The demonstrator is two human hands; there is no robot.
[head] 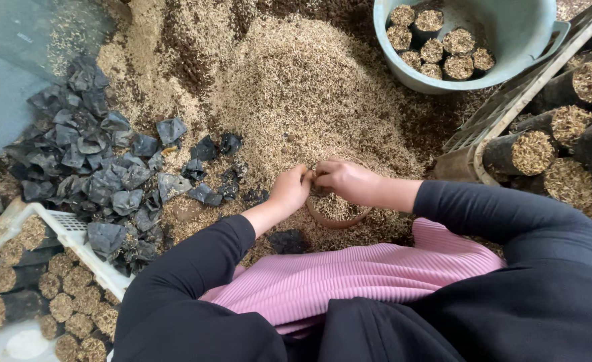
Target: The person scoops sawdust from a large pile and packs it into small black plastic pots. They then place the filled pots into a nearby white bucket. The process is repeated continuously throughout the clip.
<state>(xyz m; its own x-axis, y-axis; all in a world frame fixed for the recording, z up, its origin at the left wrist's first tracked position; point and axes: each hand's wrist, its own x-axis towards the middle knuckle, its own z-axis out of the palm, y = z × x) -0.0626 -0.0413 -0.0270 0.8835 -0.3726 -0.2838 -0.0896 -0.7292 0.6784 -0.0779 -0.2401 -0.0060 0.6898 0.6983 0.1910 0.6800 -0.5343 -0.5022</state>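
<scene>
Over the husk pile, both hands, left hand and right hand, seemingly grip a bowl.

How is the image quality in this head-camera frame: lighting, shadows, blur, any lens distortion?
Head view: soft, even daylight with no glare; only a faint shadow under the hands, left and right, at the small round brown container. The tan husk pile and crumpled black plastic bags look sharp. Wide-angle bending shows at the edges, where the blue-grey plastic tub curves.
</scene>
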